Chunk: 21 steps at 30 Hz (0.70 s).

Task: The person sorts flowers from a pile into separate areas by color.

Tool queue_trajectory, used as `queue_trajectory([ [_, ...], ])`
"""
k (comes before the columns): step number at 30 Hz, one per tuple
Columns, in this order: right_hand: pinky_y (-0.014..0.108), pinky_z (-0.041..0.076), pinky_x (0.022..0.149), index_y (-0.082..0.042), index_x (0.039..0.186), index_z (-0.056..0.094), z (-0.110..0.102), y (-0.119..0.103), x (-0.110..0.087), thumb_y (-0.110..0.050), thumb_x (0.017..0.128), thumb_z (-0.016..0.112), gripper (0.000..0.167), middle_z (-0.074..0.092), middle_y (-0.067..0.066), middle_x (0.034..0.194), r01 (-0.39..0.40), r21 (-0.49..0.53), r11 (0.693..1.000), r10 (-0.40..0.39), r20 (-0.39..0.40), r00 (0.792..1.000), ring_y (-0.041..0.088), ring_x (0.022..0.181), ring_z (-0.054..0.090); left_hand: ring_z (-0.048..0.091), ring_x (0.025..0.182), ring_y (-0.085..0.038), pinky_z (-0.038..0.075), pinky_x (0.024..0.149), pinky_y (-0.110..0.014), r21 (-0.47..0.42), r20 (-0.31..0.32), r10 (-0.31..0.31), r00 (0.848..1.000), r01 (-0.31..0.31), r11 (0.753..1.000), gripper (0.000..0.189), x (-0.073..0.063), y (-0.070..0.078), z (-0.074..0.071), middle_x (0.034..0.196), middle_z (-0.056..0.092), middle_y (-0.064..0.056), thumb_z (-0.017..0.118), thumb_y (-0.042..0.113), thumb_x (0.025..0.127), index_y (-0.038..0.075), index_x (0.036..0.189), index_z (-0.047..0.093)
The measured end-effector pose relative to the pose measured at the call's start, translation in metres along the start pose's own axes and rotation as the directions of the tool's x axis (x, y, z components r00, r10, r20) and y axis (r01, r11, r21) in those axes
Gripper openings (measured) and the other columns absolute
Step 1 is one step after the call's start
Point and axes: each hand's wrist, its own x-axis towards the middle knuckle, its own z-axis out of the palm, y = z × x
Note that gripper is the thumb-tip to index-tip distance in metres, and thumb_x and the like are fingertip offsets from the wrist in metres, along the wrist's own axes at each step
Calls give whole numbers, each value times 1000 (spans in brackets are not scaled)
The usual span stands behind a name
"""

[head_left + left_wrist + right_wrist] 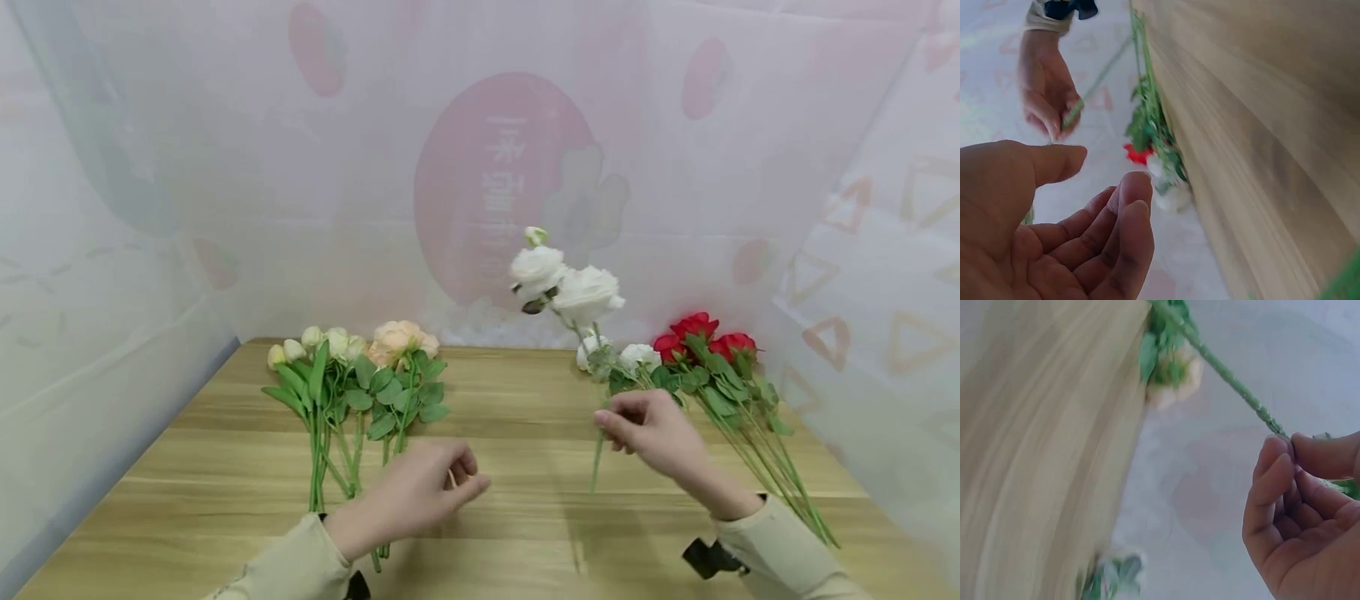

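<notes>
My right hand (654, 433) pinches the green stem (1229, 376) of a white flower (587, 293) between thumb and fingertips. The flower is held up above the table, with two full blooms and a small bud at its top. The stem's lower end hangs below the hand in the head view. My left hand (420, 487) hovers over the table, its fingers loosely bent with a gap to the thumb and nothing between them. It is nearest to the peach flowers (401, 342), whose lower stems it partly hides.
Pale tulips (337, 342) lie at the left beside the peach flowers, on a wooden table (510, 417). At the right lie more white flowers (639, 357) and red roses (693, 327), stems toward the front. A printed curtain (360, 192) stands behind the table.
</notes>
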Motion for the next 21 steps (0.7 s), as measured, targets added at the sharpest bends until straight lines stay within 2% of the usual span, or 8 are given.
queue_trajectory([
  [4, 28, 45, 51, 1, 83, 66, -37, 19, 3, -18, 98, 64, 24, 58, 13, 68, -103, -6, 995, 103, 12, 995, 20, 59, 51, 58, 65, -2, 51, 60, -22, 91, -63, -73, 995, 78, 993, 12, -5, -21, -21, 75, 61, 12, 66, 24, 96, 12, 91, 67],
  [7, 29, 42, 53, 2, 84, 65, -62, 33, 5, -20, 100, 60, 28, 56, 11, 68, -167, -35, 985, 168, 13, 986, 18, 60, 47, 57, 66, -2, 51, 62, -23, 145, -104, -136, 985, 150, 978, 11, -10, -33, -38, 76, 61, 11, 66, 23, 96, 12, 93, 67],
  [10, 30, 45, 56, 5, 87, 62, -80, 45, 9, -17, 103, 55, 28, 55, 11, 70, -229, -37, 973, 229, 17, 973, 18, 63, 48, 57, 68, -3, 50, 63, -26, 166, -125, -176, 976, 196, 967, 11, -15, -39, -53, 78, 62, 10, 66, 23, 96, 13, 94, 69],
  [15, 30, 46, 58, 7, 94, 60, -95, 63, 16, -12, 105, 48, 25, 55, 10, 74, -307, -30, 951, 308, 38, 951, 18, 66, 49, 59, 69, -7, 50, 63, -31, 144, -123, -187, 975, 204, 968, 12, -17, -38, -68, 79, 63, 10, 63, 25, 98, 15, 94, 69],
  [21, 28, 41, 56, 4, 91, 59, -99, 86, 22, -11, 105, 45, 25, 51, 7, 71, -384, -31, 923, 385, 105, 917, 17, 64, 46, 61, 70, -8, 50, 64, -31, 135, -69, -204, 977, 212, 968, 17, -15, -35, -68, 79, 63, 10, 61, 29, 99, 13, 95, 68],
])
